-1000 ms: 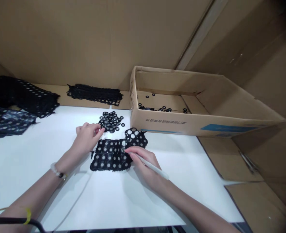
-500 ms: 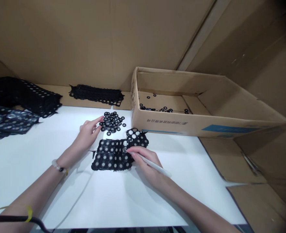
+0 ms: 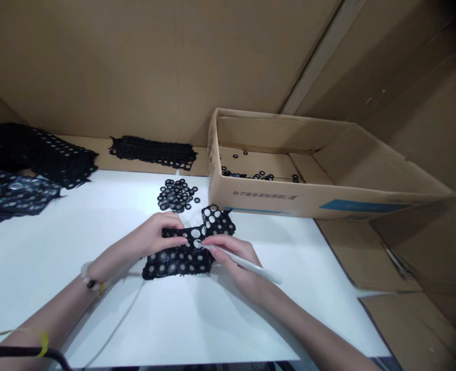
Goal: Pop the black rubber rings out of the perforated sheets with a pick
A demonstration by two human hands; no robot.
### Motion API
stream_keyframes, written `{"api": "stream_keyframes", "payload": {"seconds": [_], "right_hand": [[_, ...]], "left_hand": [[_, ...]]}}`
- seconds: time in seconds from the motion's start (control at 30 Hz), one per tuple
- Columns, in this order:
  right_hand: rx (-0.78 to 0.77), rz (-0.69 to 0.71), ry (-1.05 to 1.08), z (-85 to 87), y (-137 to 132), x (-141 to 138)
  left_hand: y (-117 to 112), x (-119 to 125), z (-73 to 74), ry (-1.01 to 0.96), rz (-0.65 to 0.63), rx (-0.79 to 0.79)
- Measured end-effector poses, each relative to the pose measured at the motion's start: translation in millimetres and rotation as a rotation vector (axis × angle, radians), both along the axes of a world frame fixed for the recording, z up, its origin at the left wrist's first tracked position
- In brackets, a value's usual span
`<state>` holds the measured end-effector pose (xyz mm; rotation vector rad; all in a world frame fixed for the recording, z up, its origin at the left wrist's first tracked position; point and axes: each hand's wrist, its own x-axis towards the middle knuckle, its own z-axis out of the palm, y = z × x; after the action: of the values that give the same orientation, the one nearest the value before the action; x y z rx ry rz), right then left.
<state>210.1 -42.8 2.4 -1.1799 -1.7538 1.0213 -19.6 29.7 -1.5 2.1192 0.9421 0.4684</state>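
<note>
A black sheet [image 3: 177, 267] moulded with rows of rings lies on the white table. My left hand [image 3: 162, 233] pinches its upper part between thumb and fingers. My right hand [image 3: 240, 262] grips a white pen-like tool [image 3: 257, 268] at the sheet's right part, its tip by open round holes. A smaller flap [image 3: 222, 222] of the same perforated sheet sticks up at the upper right, with several holes showing white. Just beyond my left hand is a pile of loose black rings [image 3: 177, 193].
An open cardboard box [image 3: 266, 193] stands at the back right, with loose black rings inside. A stack of black sheets [image 3: 152, 151] lies at the back, and more sheets [image 3: 42, 154] are heaped at the left. A black cable [image 3: 15, 351] crosses the lower left corner.
My left hand has come from the ring pile down and right onto the black sheet and taken hold of it. The sheet's upper part has bent, showing more open holes. My right hand stays almost in place.
</note>
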Motion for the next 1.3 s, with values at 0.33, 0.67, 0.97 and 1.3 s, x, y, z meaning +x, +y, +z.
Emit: {"api": "stream_keyframes", "payload": {"seconds": [0.33,0.67,0.97,1.3], "right_hand": [[0.429,0.043,-0.11,6.2,10,24],[0.362,0.374,-0.284,-3.5,19,14],[-0.156,0.316,-0.113,33.1,26,66],[0.096,0.147,-0.111,13.4,12,21]], "left_hand": [[-5,-2,6.5,0.005,0.104,-0.222],[-23,4,31.0,-0.033,-0.42,-0.577],[-13,1,19.5,0.044,-0.037,-0.436],[-20,12,2.1,0.174,0.096,-0.068]]}}
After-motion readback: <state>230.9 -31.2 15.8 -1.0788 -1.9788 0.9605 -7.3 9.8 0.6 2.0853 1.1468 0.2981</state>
